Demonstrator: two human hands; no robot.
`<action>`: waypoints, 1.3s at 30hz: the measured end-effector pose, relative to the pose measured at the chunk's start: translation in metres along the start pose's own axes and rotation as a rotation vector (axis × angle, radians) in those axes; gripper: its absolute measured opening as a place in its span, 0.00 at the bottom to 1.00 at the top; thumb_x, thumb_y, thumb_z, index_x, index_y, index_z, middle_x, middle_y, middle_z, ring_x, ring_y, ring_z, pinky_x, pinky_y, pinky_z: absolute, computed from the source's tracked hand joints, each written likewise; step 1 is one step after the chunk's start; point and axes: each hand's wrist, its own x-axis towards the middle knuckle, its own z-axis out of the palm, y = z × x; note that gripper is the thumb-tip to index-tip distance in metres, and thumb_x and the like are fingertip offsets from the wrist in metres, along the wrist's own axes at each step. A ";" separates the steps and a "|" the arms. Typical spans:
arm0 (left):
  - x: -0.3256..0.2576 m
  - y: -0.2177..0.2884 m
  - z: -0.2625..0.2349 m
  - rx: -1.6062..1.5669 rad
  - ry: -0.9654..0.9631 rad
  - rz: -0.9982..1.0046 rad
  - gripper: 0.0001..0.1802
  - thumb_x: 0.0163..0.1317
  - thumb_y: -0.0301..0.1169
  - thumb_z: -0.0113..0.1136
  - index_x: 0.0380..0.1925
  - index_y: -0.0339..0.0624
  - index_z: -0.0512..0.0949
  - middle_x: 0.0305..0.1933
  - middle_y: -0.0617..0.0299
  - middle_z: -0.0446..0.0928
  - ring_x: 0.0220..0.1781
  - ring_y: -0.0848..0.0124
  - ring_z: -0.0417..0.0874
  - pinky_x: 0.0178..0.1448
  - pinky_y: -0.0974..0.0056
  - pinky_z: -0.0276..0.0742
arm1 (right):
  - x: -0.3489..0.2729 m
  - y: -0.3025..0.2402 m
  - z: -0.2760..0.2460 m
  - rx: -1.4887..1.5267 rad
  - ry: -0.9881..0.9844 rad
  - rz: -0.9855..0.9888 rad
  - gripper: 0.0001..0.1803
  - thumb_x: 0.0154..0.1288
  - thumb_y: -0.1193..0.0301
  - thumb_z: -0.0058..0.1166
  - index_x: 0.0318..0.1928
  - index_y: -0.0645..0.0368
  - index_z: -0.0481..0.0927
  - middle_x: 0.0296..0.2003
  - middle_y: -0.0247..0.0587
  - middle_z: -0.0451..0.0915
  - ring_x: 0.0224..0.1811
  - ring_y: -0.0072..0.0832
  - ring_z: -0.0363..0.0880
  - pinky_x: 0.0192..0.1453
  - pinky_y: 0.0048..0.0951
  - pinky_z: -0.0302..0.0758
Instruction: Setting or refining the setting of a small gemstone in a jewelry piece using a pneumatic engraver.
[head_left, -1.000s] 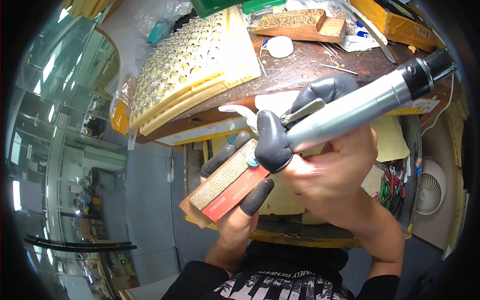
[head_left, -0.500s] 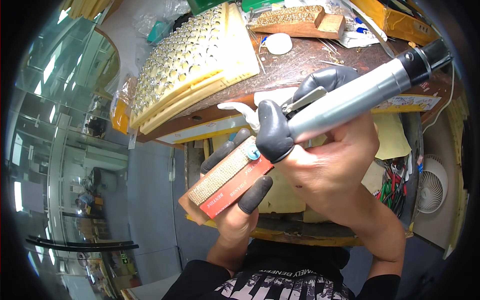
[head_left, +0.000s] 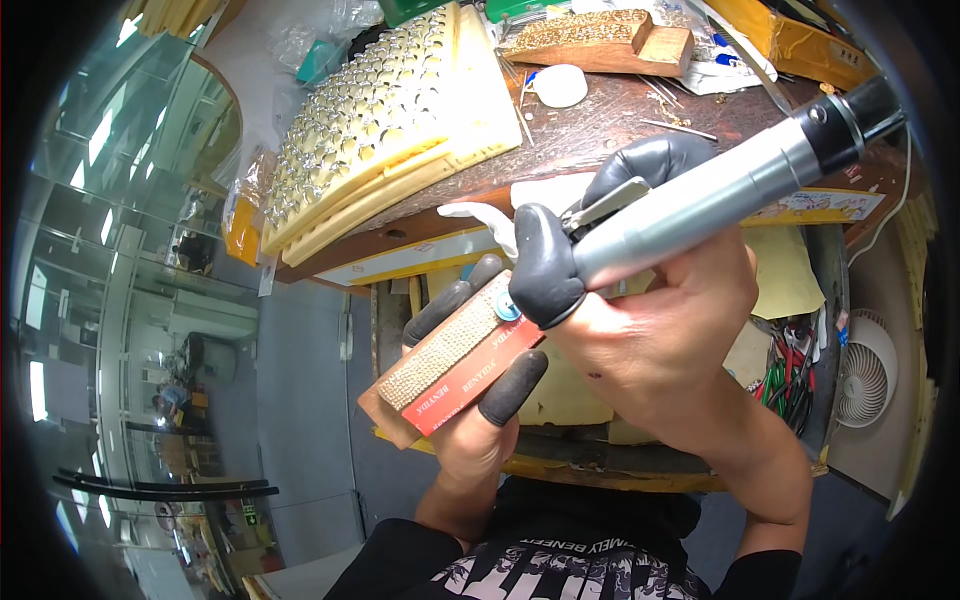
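Block [head_left: 390, 420], wooden, faced with a pale gridded strip [head_left: 440, 355] and red tape [head_left: 468, 388], is held slanted on the near side of the bench [head_left: 585, 125]. Left hand [head_left: 478, 450] pinches it along both sides, thumb opposite fingers. Right hand [head_left: 645, 330] is curled tightly round a silver power tool [head_left: 700, 210]. Blue disc [head_left: 508, 306] sits at the strip's upper end; contact cannot be confirmed. Step in hand, as judged: tool work there. Next move calls for a firm block and steady disc.

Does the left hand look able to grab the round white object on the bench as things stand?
Probably not: the left hand is occupied holding the red-banded block, and the round white object lies farther away on the bench.
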 end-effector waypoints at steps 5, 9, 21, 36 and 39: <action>0.000 -0.001 -0.002 -0.003 -0.036 0.028 0.39 0.52 0.12 0.66 0.64 0.40 0.63 0.71 0.42 0.64 0.72 0.56 0.68 0.75 0.51 0.66 | 0.002 -0.003 0.002 0.053 -0.004 0.060 0.20 0.52 0.77 0.73 0.42 0.66 0.75 0.34 0.34 0.78 0.34 0.15 0.75 0.39 0.19 0.74; 0.001 -0.001 -0.003 -0.026 -0.081 0.073 0.39 0.52 0.12 0.66 0.64 0.40 0.63 0.71 0.42 0.64 0.72 0.56 0.68 0.75 0.51 0.66 | 0.002 -0.001 0.002 0.039 -0.009 0.021 0.18 0.52 0.78 0.72 0.40 0.66 0.75 0.34 0.33 0.78 0.33 0.15 0.75 0.38 0.19 0.74; 0.000 0.001 -0.001 0.006 -0.014 0.022 0.39 0.51 0.13 0.67 0.64 0.40 0.63 0.70 0.43 0.65 0.72 0.56 0.68 0.75 0.51 0.67 | 0.002 -0.001 0.001 0.028 -0.023 -0.013 0.20 0.52 0.78 0.72 0.43 0.66 0.75 0.33 0.33 0.77 0.33 0.14 0.74 0.38 0.18 0.73; 0.000 0.002 0.002 0.012 0.021 -0.012 0.38 0.52 0.14 0.67 0.64 0.40 0.64 0.70 0.43 0.65 0.72 0.56 0.69 0.75 0.51 0.66 | -0.001 0.003 0.001 0.167 0.006 0.063 0.22 0.53 0.79 0.72 0.46 0.68 0.74 0.34 0.34 0.79 0.34 0.16 0.77 0.40 0.20 0.75; 0.001 -0.001 0.000 -0.022 -0.018 0.022 0.38 0.52 0.14 0.67 0.64 0.40 0.64 0.70 0.43 0.66 0.72 0.56 0.69 0.75 0.51 0.66 | -0.001 0.003 -0.002 0.133 -0.037 0.052 0.21 0.55 0.79 0.71 0.46 0.69 0.74 0.34 0.35 0.80 0.35 0.16 0.78 0.41 0.21 0.76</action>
